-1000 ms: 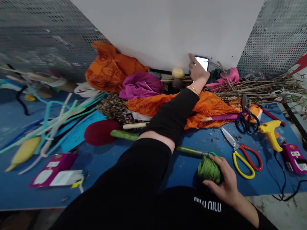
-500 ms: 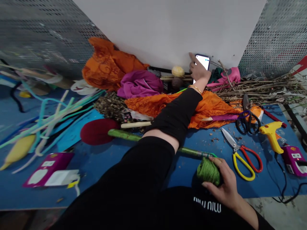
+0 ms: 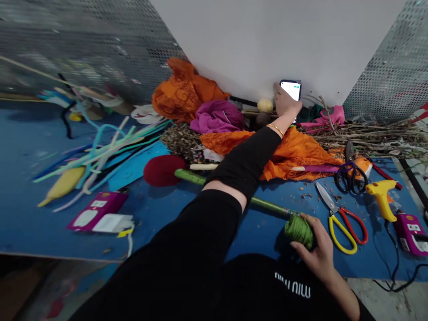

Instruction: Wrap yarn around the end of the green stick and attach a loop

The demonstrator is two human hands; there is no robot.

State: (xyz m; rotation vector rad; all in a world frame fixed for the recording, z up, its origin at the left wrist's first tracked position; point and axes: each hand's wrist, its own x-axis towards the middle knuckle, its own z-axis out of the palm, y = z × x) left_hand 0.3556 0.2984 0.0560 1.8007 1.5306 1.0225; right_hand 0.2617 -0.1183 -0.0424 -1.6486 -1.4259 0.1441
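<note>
My left arm in a black sleeve reaches across the blue table [image 3: 33, 223] to the back wall. My left hand [image 3: 285, 101] is closed round the lower left edge of a lit phone [image 3: 292, 89] that stands against the wall. Near the front edge, my right hand [image 3: 317, 252] wraps its fingers round a ball of green yarn [image 3: 298, 230]. The yarn sits at the end of a long green-wrapped stick [image 3: 264, 206], which passes under my left arm and ends in a dark red round head [image 3: 160, 170].
Red-and-yellow scissors [image 3: 341, 223], black scissors [image 3: 351, 176], a yellow glue gun [image 3: 381, 196] and a magenta box [image 3: 409, 232] lie at the right. Orange cloth [image 3: 294, 151], purple cloth [image 3: 217, 118] and dry twigs [image 3: 368, 133] fill the back. Pipe cleaners [image 3: 110, 147] and a magenta pack [image 3: 96, 211] lie left.
The view has swung to the left, so everything sits further right in the picture. My left hand stays at the phone, its raised finger now lower. My right hand keeps the yarn.
</note>
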